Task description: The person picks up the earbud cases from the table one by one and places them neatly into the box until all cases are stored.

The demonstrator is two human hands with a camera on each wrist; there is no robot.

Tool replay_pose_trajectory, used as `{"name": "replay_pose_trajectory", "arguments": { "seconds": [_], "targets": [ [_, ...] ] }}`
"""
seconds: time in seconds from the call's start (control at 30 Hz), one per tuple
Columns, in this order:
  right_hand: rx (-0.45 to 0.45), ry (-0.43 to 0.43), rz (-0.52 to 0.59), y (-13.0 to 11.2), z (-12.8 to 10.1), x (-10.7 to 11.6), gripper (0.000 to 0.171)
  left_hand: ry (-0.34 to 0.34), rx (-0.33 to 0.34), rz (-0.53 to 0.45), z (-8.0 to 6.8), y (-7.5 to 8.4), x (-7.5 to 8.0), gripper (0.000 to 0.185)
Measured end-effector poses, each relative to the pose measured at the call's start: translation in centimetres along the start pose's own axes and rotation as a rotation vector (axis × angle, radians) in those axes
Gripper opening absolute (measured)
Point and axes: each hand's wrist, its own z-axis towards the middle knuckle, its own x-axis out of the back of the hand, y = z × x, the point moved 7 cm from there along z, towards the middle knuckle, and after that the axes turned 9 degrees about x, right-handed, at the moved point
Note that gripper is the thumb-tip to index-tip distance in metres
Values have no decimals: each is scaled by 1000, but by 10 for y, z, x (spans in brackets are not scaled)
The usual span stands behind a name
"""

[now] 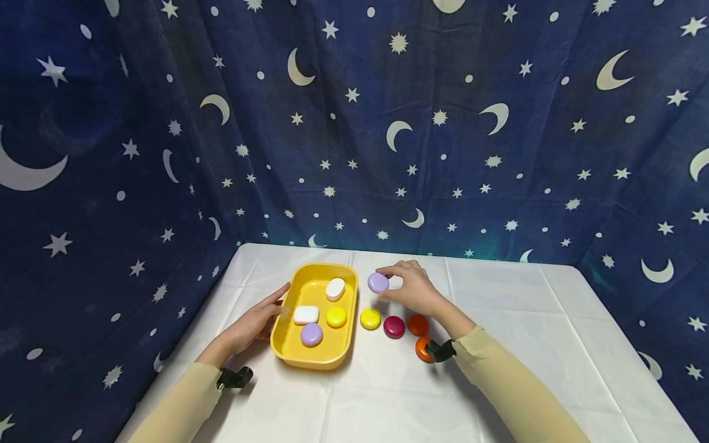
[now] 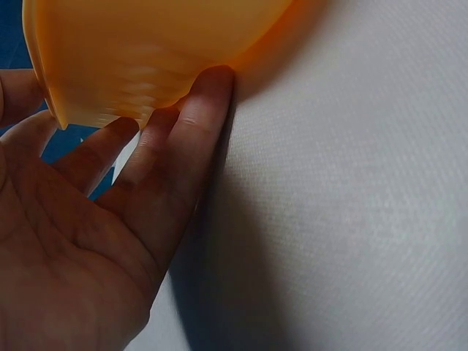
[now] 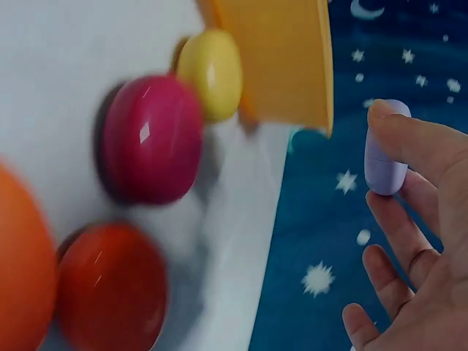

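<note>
My right hand (image 1: 412, 288) pinches a glossy lavender disc (image 1: 378, 283) between thumb and fingertips, above the table to the right of a yellow tray (image 1: 314, 359). A thin seam runs round this rounded disc (image 3: 387, 150) in the right wrist view. The left hand (image 1: 256, 321) rests against the tray's left side, its mostly straight fingers touching the outer wall (image 2: 139, 51) in the left wrist view. Inside the tray lie a white oval piece (image 1: 335, 289), a white rounded rectangular piece (image 1: 306, 315), a yellow disc (image 1: 336, 317) and another lavender disc (image 1: 311, 335).
Right of the tray, a second yellow disc (image 1: 370, 319), a magenta disc (image 1: 394, 327), a red-orange disc (image 1: 418, 325) and an orange disc (image 1: 423, 349) lie on the white tablecloth (image 1: 388, 394). The orange one is partly behind the right wrist strap. A starry blue curtain (image 1: 360, 135) surrounds the table.
</note>
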Motion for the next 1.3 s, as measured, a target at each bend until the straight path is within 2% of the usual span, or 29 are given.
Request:
{"name": "replay_pose_trajectory", "arguments": {
  "seconds": [0.17,0.33,0.53,0.67,0.93,1.13,1.3],
  "targets": [
    [31,-46,20,-23,6,-11,55,-6,-2,-15,0,0,-1,63],
    [75,-137,-8,-44,10,-27,52,-11,-7,-24,0,0,-1,64],
    [211,-257,-115,-70,14,-48,48,-3,-1,-3,-1,0,0,63],
    [310,-305,-202,-85,15,-60,47,-4,1,1,0,0,1,62],
    [382,-401,-317,-100,13,-80,41,-9,2,-6,0,0,0,63],
    [364,-441,-358,-106,13,-83,48,-14,0,-21,1,0,0,63],
    [370,-381,-346,-101,17,-77,50,-21,-4,-23,1,1,0,63]
  ]
}}
